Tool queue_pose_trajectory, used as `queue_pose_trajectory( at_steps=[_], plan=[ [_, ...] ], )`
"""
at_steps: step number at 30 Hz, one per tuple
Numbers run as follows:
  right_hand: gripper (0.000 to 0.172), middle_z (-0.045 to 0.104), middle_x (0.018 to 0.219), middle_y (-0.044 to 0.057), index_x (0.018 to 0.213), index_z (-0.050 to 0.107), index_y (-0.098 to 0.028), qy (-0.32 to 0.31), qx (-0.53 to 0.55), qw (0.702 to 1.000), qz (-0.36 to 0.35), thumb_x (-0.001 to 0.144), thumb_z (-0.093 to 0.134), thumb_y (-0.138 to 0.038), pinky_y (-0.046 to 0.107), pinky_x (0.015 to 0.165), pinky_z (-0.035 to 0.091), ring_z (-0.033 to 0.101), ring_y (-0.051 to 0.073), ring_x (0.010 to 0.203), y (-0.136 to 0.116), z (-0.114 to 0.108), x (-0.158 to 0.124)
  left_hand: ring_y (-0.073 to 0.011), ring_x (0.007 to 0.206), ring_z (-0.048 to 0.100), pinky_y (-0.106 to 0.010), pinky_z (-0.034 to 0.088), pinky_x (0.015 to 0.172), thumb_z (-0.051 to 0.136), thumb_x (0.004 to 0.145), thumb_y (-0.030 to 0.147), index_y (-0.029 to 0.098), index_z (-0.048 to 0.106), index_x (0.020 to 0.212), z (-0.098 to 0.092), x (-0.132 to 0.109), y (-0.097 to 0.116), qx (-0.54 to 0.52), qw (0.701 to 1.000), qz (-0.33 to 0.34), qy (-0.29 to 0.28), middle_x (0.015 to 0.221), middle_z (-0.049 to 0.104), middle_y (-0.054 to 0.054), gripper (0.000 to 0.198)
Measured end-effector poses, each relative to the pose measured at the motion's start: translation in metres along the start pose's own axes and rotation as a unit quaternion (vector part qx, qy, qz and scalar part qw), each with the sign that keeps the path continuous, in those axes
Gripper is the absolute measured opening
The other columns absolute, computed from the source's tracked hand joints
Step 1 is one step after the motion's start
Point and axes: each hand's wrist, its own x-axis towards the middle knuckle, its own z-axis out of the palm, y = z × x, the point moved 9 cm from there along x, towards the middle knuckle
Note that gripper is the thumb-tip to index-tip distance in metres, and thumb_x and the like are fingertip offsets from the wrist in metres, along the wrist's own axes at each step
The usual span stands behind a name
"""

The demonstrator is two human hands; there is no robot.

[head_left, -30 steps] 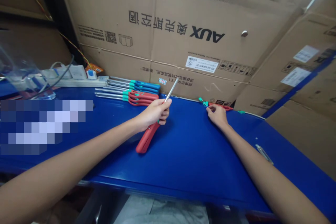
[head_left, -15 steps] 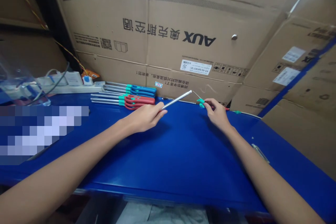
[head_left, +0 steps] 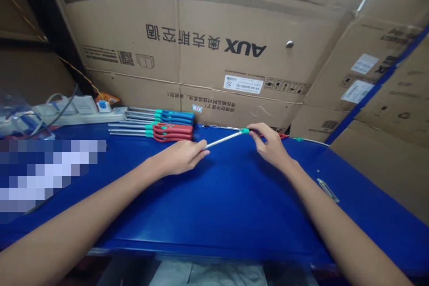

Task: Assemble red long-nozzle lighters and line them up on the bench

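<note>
Head view shows your two forearms reaching in over a blue metal tabletop [head_left: 234,196]. Your left hand [head_left: 179,157] is closed on the near end of a silver metal tube [head_left: 223,140], its fingers curled around it, and the tube runs up and to the right, held above the tabletop between your hands. Your right hand [head_left: 271,145] is almost shut in a pinch, its fingertips [head_left: 256,128] on a small teal plastic piece [head_left: 245,131], and the far end of the tube touches that piece. Where they meet is too small to show whether one fits inside the other. Just beyond your right hand, a red plastic handle [head_left: 278,135] lies along the back of the tabletop, partly hidden by your fingers. To the left of your hands, a row of blue-handled utility lighters [head_left: 174,117] lies behind a row of red-handled utility lighters [head_left: 170,132], all with their metal stems pointing left. Further left are a white power strip [head_left: 77,117] and a clear plastic bag [head_left: 16,118]. A large cardboard AUX carton [head_left: 201,40] stands against the back edge of the tabletop.
</note>
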Motion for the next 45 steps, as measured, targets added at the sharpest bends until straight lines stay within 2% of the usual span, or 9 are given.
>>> queue_pose_trajectory(
  at_steps=[10,17,22,28,32,38,42,45],
  plan=[
    [0.017,0.068,0.097,0.007,0.099,0.064,-0.023,0.013,0.003,1.000,-0.013,0.092,0.049,-0.023,0.039,0.081,0.050,0.063,0.022,0.091,-0.003,-0.008,0.002,-0.0176,0.049,0.049,-0.028,0.022,0.047,0.035,0.098,0.036,0.020,0.045,0.083,-0.003,0.000,-0.001,-0.022,1.000,-0.003,0.012,0.057,0.048,0.001,0.024],
    [0.018,0.067,0.096,0.007,0.100,0.064,-0.022,-0.019,0.020,0.999,-0.032,0.093,0.048,-0.021,0.037,0.083,0.049,0.061,0.021,0.091,-0.015,-0.002,0.002,-0.0174,0.047,0.048,-0.028,0.022,0.047,0.034,0.098,0.037,0.020,0.046,0.083,-0.001,-0.001,-0.001,-0.018,1.000,-0.002,0.007,0.056,0.047,0.002,0.025],
    [0.019,0.068,0.090,0.006,0.098,0.068,-0.022,-0.055,0.045,0.997,0.031,0.092,0.052,-0.031,0.036,0.076,0.049,0.062,0.020,0.083,-0.009,-0.001,0.004,-0.0173,0.047,0.050,-0.027,0.024,0.046,0.036,0.097,0.037,0.020,0.047,0.083,0.000,0.000,-0.001,-0.024,1.000,0.001,0.007,0.055,0.047,0.002,0.024],
    [0.019,0.072,0.082,0.005,0.081,0.071,-0.022,-0.104,0.035,0.990,0.086,0.085,0.058,-0.035,0.034,0.073,0.047,0.061,0.020,0.076,-0.005,-0.004,0.004,-0.0179,0.050,0.052,-0.027,0.027,0.048,0.037,0.097,0.037,0.020,0.048,0.084,0.003,-0.001,0.003,-0.015,1.000,0.013,-0.006,0.058,0.051,0.000,0.024],
    [0.024,0.070,0.074,0.004,0.072,0.069,-0.020,-0.103,0.017,0.985,0.139,0.080,0.063,-0.041,0.031,0.067,0.044,0.059,0.018,0.069,0.009,-0.005,0.002,-0.0178,0.049,0.051,-0.028,0.025,0.048,0.038,0.097,0.036,0.020,0.048,0.083,0.004,-0.001,0.006,-0.020,1.000,0.016,-0.013,0.059,0.052,-0.001,0.024],
    [0.037,0.061,0.063,0.002,0.064,0.061,-0.019,-0.098,-0.010,0.978,0.186,0.074,0.065,-0.054,0.027,0.060,0.040,0.054,0.016,0.063,0.026,-0.006,-0.002,-0.0178,0.049,0.051,-0.028,0.023,0.048,0.036,0.098,0.036,0.020,0.047,0.084,0.006,-0.001,0.007,-0.005,1.000,0.020,-0.020,0.059,0.052,-0.001,0.024],
    [0.050,0.054,0.058,-0.001,0.056,0.048,-0.020,-0.085,-0.056,0.972,0.214,0.067,0.067,-0.065,0.026,0.054,0.034,0.046,0.013,0.056,0.036,-0.010,-0.005,-0.0181,0.050,0.052,-0.028,0.023,0.048,0.036,0.098,0.037,0.020,0.048,0.084,0.008,-0.001,0.006,-0.008,0.999,0.022,-0.022,0.060,0.054,-0.001,0.025],
    [0.061,0.045,0.050,-0.002,0.050,0.036,-0.022,-0.083,-0.110,0.956,0.257,0.062,0.064,-0.075,0.027,0.051,0.028,0.038,0.012,0.051,0.047,-0.012,-0.010,-0.0187,0.051,0.054,-0.028,0.025,0.048,0.035,0.099,0.038,0.020,0.048,0.085,0.007,-0.001,0.005,-0.003,1.000,0.021,-0.023,0.060,0.055,-0.002,0.026]
  ],
)
